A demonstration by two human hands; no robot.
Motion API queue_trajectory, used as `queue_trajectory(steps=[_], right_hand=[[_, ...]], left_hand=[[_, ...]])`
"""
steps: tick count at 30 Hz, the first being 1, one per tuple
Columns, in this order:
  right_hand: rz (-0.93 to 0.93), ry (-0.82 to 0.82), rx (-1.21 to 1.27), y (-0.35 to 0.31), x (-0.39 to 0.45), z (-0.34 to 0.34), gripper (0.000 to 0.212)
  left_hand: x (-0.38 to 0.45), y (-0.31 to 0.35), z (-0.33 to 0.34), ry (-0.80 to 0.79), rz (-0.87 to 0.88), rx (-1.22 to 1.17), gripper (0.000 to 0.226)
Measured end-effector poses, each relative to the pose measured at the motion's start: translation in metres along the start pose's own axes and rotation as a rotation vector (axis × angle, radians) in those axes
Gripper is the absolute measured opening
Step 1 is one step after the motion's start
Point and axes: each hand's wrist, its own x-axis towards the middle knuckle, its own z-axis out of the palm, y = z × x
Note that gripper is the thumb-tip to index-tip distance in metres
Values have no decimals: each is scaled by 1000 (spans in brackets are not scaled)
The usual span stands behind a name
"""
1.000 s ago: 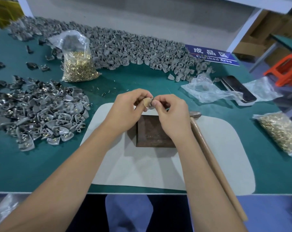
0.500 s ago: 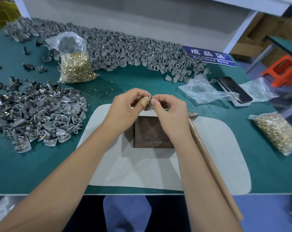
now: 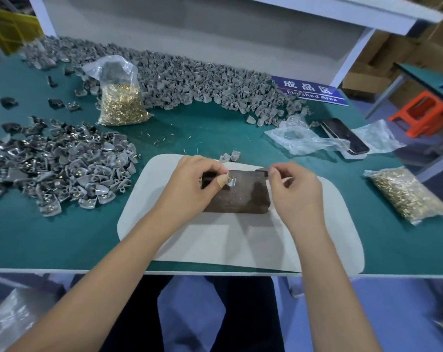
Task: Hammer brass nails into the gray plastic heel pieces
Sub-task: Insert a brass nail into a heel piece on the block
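Your left hand [image 3: 189,184] pinched a heel piece [image 3: 231,183] with a nail on the block [image 3: 243,196]; right hand [image 3: 292,189] curled around the hammer handle [image 3: 287,179].

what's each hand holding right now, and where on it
The left hand pinches a gray heel piece by its left edge, on the dark block. The right hand curls round the hammer handle near the head.

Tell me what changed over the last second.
The hands parted: the left hand brought the heel piece down onto the dark block and holds it there; the right hand let go and moved right, gripping the hammer handle. Piles and nail bags unchanged.
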Motion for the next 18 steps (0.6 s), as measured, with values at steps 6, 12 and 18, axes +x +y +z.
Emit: queue_trajectory(steps=[6, 12, 18], right_hand=[[162, -141, -560, 35, -14, -5, 33], [121, -111, -514, 30, -6, -15, 33], [20, -260, -160, 2, -6, -41, 27]], left_hand=[[-6, 8, -5, -6, 24, 229, 4], [-6, 19, -7, -33, -4, 380, 11], [-10, 25, -5, 16, -50, 402, 11]])
